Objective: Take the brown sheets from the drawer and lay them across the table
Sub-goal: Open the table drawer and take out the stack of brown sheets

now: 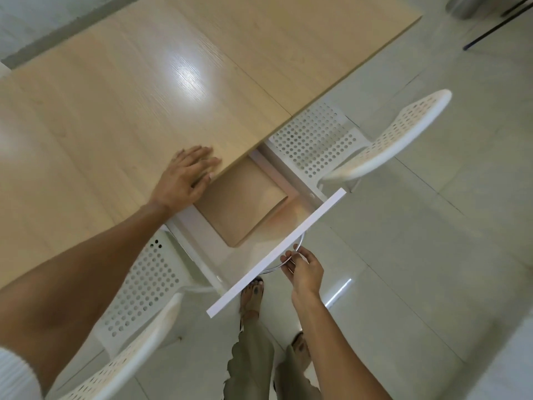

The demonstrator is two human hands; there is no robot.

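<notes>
The person's left arm stretches forward, bare to a white sleeve near the shoulder, forearm straight and wrist level. The left hand (187,176) lies palm down with fingers (202,157) flat, straight and slightly spread, the thumb angled off to the side. The right arm reaches down and forward beside the body, elbow low, wrist bent a little. The right hand (304,272) is turned palm inward, its fingertips (287,259) and thumb curled in a light pinch. Below, both feet stand in sandals beneath loose olive trouser legs.
</notes>
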